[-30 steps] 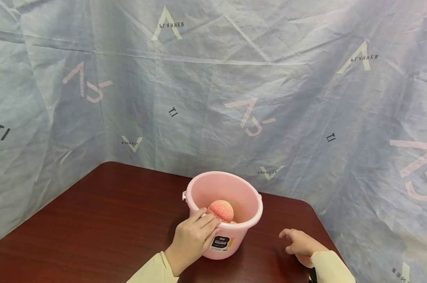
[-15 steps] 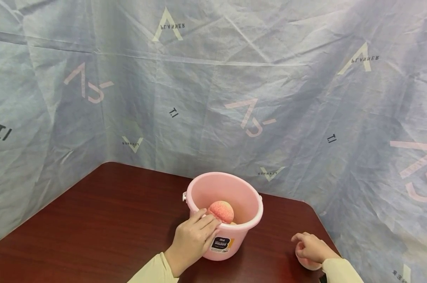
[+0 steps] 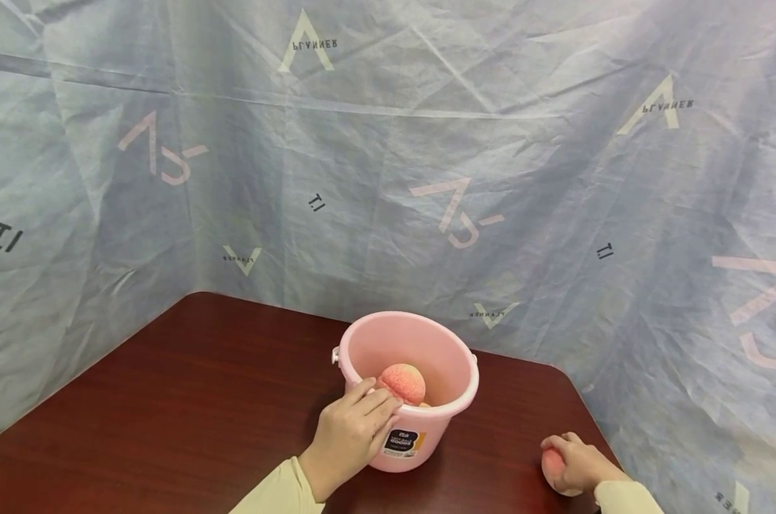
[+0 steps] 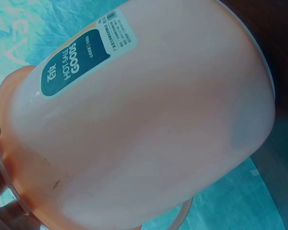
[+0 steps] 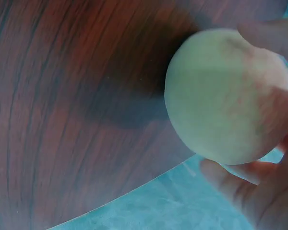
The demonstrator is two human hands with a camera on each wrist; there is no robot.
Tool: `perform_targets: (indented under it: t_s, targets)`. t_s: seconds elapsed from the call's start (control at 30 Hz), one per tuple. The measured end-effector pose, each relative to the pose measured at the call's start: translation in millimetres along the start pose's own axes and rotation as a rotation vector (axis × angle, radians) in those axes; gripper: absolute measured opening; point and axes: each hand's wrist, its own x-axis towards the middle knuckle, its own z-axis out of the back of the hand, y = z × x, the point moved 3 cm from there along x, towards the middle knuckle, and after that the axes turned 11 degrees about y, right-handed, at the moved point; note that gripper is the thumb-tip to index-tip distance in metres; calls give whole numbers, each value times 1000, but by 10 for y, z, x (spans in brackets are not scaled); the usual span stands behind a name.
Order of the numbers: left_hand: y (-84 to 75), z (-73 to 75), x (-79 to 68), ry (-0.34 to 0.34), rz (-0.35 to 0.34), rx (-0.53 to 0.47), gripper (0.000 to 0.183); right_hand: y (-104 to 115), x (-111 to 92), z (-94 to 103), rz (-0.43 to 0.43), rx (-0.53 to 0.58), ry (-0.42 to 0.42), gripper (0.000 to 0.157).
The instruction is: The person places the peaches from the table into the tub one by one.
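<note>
A pink bucket (image 3: 420, 428) stands upright on the table. My left hand (image 3: 349, 439) grips its near rim, fingers over the edge; the left wrist view shows the bucket's outer wall (image 4: 158, 110) and the fingers at the rim. Inside the bucket lies a pink-red peach (image 3: 403, 382), with a sliver of something paler below it. To the right of the bucket, my right hand (image 3: 583, 464) holds another peach (image 3: 553, 467) between thumb and fingers. Seen from the right wrist, this peach (image 5: 225, 96) is pale green with a reddish side, close over the table.
The dark red-brown wooden table (image 3: 233, 385) has its right edge close to my right hand. Grey-blue printed cloth (image 3: 375, 178) hangs behind it and along both sides. A white handle joint (image 3: 335, 355) sits on the bucket's left side.
My right hand has moved right, away from the bucket, and its fingers have come round the peach at the table's right side. The left hand and bucket stay where they were.
</note>
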Motion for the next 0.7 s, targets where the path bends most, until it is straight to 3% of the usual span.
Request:
perform_targets:
  t_s: [0.17,0.33,0.57,0.7]
  targets:
    - [3,12,-2,-3,6,-2,41,2,-15,0,31,105,91,53]
    - [-3,22,-4,16,22,-5,41,38,-13,6,81,122,168,50]
    - [-5,27,-3,16,13,-3,41,137,-94,-65,83,487,367,38]
    - [-10,20,4,14,6,-3,42,191,-133,-98,57,574,442,31]
